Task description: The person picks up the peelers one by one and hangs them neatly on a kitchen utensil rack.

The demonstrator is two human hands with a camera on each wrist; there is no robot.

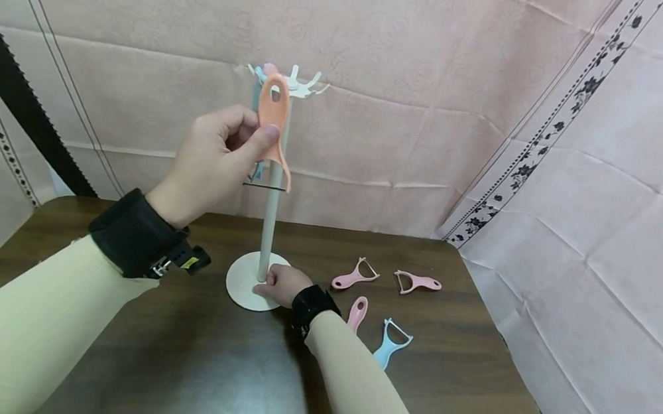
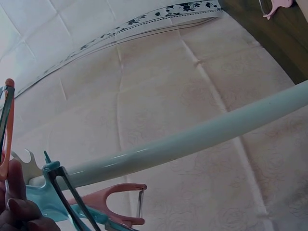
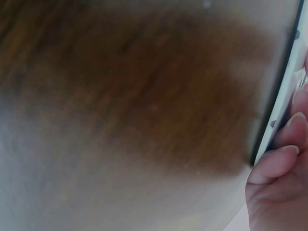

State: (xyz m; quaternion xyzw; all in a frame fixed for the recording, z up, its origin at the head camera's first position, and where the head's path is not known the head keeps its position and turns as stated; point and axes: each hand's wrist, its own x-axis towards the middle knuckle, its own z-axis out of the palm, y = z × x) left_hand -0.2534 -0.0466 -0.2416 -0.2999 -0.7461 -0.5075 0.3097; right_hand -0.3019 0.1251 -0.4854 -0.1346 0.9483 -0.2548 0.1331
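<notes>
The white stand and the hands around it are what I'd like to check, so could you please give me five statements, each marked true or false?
1. The left hand holds an orange peeler. True.

2. The right hand is up at the hooks of the white stand. False: it is down at the round base.

3. A blue peeler lies on the table, partly hidden by the right arm. True.

4. No peeler hangs on the stand. False: a hanging blue peeler and a hanging pink peeler show in the left wrist view.

5. The orange peeler lies on the table. False: it is held above it.
</notes>
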